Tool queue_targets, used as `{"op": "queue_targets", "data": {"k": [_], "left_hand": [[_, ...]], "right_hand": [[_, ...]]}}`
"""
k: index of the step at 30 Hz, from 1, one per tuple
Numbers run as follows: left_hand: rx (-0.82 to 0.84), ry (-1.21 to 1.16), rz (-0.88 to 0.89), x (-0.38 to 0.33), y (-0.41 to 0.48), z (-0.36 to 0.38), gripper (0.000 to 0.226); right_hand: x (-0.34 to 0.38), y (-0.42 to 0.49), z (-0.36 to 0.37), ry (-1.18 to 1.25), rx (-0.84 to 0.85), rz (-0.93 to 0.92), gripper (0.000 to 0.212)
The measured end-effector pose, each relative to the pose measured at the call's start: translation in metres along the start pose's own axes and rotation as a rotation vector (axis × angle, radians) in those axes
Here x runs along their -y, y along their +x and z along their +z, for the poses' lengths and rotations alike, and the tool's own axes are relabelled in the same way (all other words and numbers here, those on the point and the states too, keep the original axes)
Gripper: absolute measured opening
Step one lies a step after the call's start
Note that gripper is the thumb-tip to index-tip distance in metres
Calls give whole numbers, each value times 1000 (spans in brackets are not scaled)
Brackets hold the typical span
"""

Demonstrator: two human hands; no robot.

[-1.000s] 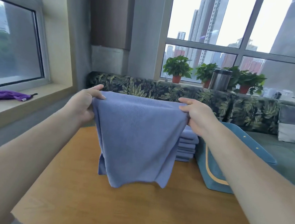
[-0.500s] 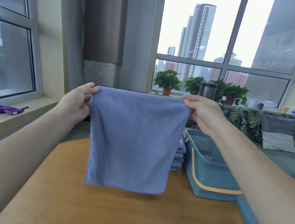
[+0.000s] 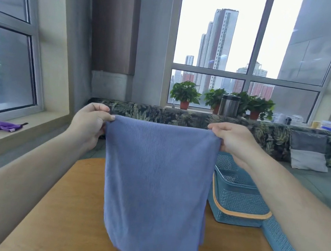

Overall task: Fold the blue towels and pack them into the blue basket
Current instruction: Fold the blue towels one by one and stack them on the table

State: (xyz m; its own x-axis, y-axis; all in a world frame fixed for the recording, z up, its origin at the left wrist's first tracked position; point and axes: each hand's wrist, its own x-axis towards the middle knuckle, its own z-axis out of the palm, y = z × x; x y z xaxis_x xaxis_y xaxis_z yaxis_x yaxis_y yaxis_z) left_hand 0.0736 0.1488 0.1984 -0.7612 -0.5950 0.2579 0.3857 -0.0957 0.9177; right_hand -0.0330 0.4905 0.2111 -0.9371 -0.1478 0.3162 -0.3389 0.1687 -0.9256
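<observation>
Lower now than half a second ago, the blue towel hangs flat between your hands, its bottom edge near the bench. Your left hand pinches one top corner and your right hand the other. Below your right hand stands the blue basket.

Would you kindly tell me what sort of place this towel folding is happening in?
Most likely a living room or lounge in a high-rise flat: a leaf-patterned sofa runs below big windows facing tower blocks, potted plants stand behind it, and a wooden table carries the blue basket.
</observation>
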Motion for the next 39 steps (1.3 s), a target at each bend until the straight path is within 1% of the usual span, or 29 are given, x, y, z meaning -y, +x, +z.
{"op": "queue_targets", "data": {"k": [3, 5, 6, 8, 10, 11, 14, 15, 17, 20, 23, 26, 29, 33, 35, 39], "left_hand": [[4, 114, -41, 25, 12, 2, 36], [21, 195, -52, 34, 24, 6, 34], [27, 244, -43, 35, 31, 9, 34], [36, 339, 14, 32, 44, 16, 36], [27, 424, 99, 27, 50, 21, 36], [19, 466, 147, 26, 50, 23, 35], [28, 659, 274, 34, 32, 19, 28], [38, 730, 297, 41, 23, 14, 26], [61, 843, 305, 64, 2, -1, 23], [105, 935, 258, 110, -36, -29, 18], [168, 951, 181, 163, -84, -58, 16], [154, 869, -12, 213, -129, -84, 9], [133, 819, -127, 244, -156, -100, 5], [99, 809, -135, 249, -161, -103, 7], [83, 808, -132, 248, -159, -103, 7], [104, 840, -130, 252, -159, -105, 11]], "right_hand": [[-18, 10, 8, 40, 23, 104, 14], [-26, 19, 12, 60, 34, 132, 9], [-28, 24, 13, 66, 41, 129, 11], [-28, 32, 15, 30, 53, 97, 23], [-27, 36, 16, -82, 57, 24, 34], [-29, 37, 15, -152, 50, -18, 33], [-40, 27, 16, -312, 60, -118, 17], [-50, 21, 18, -351, 79, -140, 15], [-80, 6, 20, -413, 88, -184, 18], [-132, -31, 22, -544, 140, -153, 15], [-185, -84, 27, -595, 201, -52, 16], [-231, -138, 35, -486, 198, 49, 23], [-259, -171, 40, -394, 205, 137, 18], [-273, -182, 40, -355, 115, 137, 8], [-278, -186, 39, -348, 88, 131, 8], [-284, -189, 39, -347, 74, 112, 10]]}}
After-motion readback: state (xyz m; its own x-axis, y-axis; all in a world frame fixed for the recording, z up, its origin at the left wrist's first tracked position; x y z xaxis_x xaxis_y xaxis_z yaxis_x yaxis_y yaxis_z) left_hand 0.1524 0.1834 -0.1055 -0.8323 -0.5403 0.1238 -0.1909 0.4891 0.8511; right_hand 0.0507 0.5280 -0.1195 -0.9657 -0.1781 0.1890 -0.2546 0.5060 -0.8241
